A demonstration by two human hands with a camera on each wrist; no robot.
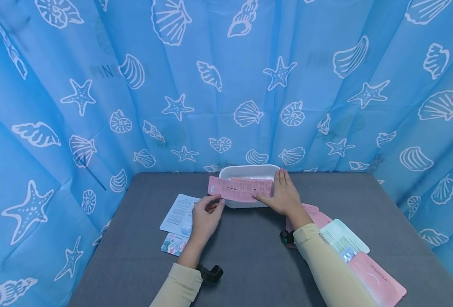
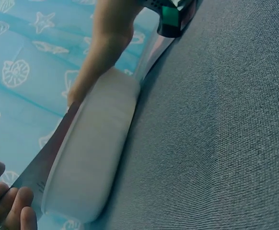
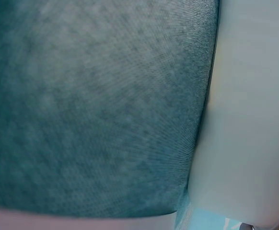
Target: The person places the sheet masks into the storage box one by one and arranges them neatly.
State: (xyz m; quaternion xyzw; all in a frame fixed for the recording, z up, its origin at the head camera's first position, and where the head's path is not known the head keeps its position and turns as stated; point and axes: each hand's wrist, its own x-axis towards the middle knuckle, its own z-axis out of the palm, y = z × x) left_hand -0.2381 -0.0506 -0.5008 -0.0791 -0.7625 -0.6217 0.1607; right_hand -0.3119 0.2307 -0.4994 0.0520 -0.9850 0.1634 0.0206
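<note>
You hold a flat pink printed sachet (image 1: 239,189) stretched between both hands, level over the front rim of the white oval plastic tub (image 1: 249,172). Your left hand (image 1: 205,217) pinches the sachet's left end between thumb and curled fingers, while your right hand (image 1: 284,194) lies on its right end with straight fingers reaching over the tub's rim and the thumb tucked along the sachet's near edge. Held flat at both ends, the packet looks ready to go into the tub rather than sag or fold.

Just below your left hand lie a white printed sachet (image 1: 180,213) and a floral one (image 1: 174,244) on the grey fabric tabletop (image 1: 249,264). Beside your right forearm sit more pink sachets (image 1: 378,283) and a pale green one (image 1: 343,238). The tub's near wall stands between your hands and its inside; what it holds, you cannot tell. Blue shell-patterned cloth (image 1: 226,85) hangs behind.
</note>
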